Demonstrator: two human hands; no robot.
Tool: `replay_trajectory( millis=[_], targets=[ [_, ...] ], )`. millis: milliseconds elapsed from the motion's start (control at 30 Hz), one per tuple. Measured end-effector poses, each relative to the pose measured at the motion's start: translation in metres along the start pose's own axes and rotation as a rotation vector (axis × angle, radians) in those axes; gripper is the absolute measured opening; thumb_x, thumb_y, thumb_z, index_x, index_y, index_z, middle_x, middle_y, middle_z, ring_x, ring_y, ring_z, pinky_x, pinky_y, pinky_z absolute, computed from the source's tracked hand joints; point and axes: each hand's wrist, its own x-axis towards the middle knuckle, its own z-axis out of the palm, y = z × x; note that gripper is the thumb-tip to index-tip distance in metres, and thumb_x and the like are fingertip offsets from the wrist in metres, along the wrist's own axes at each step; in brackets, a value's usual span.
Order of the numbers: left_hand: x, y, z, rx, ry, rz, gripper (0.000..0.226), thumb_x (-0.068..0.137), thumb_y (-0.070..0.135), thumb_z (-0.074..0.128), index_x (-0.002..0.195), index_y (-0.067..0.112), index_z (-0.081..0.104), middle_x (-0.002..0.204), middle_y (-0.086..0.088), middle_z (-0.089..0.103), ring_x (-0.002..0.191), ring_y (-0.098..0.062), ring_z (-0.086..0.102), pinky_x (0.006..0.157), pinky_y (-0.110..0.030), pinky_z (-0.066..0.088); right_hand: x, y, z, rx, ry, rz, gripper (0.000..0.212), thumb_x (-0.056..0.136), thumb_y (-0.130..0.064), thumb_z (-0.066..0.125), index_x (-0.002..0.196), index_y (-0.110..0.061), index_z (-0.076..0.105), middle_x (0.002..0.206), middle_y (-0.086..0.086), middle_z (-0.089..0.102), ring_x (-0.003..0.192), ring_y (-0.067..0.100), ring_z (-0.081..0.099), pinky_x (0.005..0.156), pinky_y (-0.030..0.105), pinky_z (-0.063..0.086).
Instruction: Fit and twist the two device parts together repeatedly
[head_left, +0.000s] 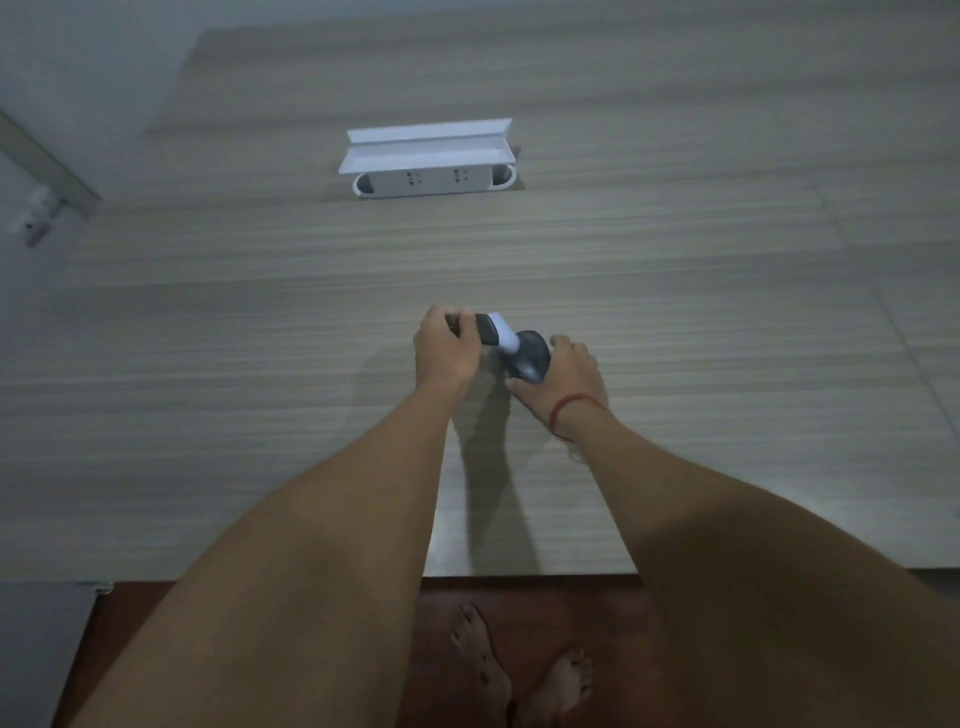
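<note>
Both hands meet over the wooden table (675, 260), well on the near side of the white socket box (431, 179), which is set into the table surface with its lid tilted open. Between the hands is a small device (511, 345) with a dark rounded end, a white middle part and a dark handle part – what it is exactly I cannot tell, because it is a little blurred.

The left hand (445, 349) has its fingers curled around the dark handle part, on the side toward the socket box. The right hand (563, 376) cups the rounded dark end from the near side, thumb under it and fingers bent over it; a red string (571, 404) is around this wrist. The device seems to be lifted a little above the table, though this I judge only from the shadow under it.

The two hands grip opposite ends, so if they pull or twist against each other and the joint at the white part gives suddenly, one piece may slip out and fall on the table. The rounded end looks smooth – a loose grip there could also let it roll away toward the table edge, and below this edge are bare feet (519, 670) on the reddish floor (441, 623)
</note>
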Motion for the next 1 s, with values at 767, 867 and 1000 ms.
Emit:
replay_trajectory(
  millis=[767, 867, 1000],
  targets=[
    [0.002, -0.003, 0.015, 0.083, -0.034, 0.082, 0.03, 0.098, 0.021, 0.042, 0.109, -0.004, 0.055, 0.113, -0.024, 0.064, 0.106, -0.035, 0.059, 0.086, -0.036, 0.042, 0.015, 0.006, -0.013, 0.019, -0.111, -0.104, 0.058, 0.074, -0.011, 0.072, 0.127, -0.025, 0.056, 0.13, 0.007, 0.06, 0.12, 0.032, 0.057, 0.099, 0.043, 0.049],
    [-0.001, -0.006, 0.021, 0.147, -0.091, 0.034, 0.029, 0.098, 0.019, 0.041, 0.112, -0.003, 0.053, 0.118, -0.025, 0.061, 0.109, -0.036, 0.058, 0.09, -0.038, 0.043, 0.017, 0.006, -0.014, 0.007, -0.123, -0.102, 0.057, 0.073, -0.008, 0.073, 0.126, -0.024, 0.057, 0.13, 0.009, 0.06, 0.119, 0.033, 0.058, 0.1, 0.043, 0.049],
    [-0.001, -0.02, 0.014, 0.244, -0.038, 0.052, 0.028, 0.098, 0.02, 0.038, 0.112, -0.001, 0.052, 0.119, -0.022, 0.058, 0.109, -0.034, 0.055, 0.085, -0.037, 0.04, 0.018, 0.01, -0.016, -0.018, -0.125, -0.086, 0.059, 0.072, -0.002, 0.071, 0.123, -0.025, 0.057, 0.128, 0.01, 0.06, 0.116, 0.034, 0.059, 0.097, 0.044, 0.052]
  ],
)
